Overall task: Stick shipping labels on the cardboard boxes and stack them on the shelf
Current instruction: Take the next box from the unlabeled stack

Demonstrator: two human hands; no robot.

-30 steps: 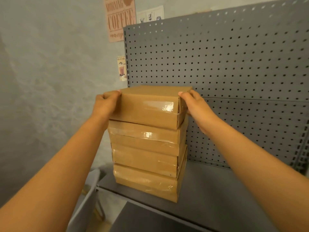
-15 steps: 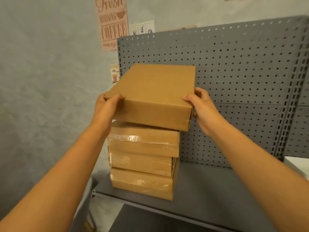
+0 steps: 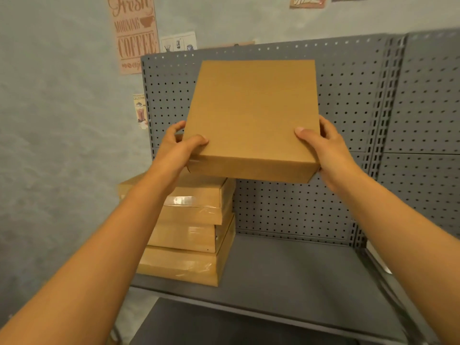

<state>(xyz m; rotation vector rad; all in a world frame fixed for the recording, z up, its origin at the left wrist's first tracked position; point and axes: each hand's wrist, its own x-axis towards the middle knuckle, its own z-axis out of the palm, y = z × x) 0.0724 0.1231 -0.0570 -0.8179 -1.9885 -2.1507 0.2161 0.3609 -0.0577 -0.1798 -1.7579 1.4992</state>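
Note:
I hold a flat brown cardboard box (image 3: 251, 115) in the air, tilted with its far end up. My left hand (image 3: 179, 148) grips its near left corner, thumb on top. My right hand (image 3: 321, 143) grips the near right corner the same way. No label shows on the face turned toward me. Below and to the left, a stack of three taped cardboard boxes (image 3: 191, 230) stands on the grey shelf (image 3: 293, 277). The held box hangs clear above the stack and to its right.
A grey pegboard panel (image 3: 353, 100) backs the shelf, with a slotted upright (image 3: 383, 145) at the right. A lower shelf level (image 3: 224, 327) shows beneath. Coffee posters (image 3: 134, 33) hang on the blue-grey wall to the left.
The top box has come off the stack, risen and shifted right, tilting its far end up. Both hands kept their grip on it. The view has turned up and to the right.

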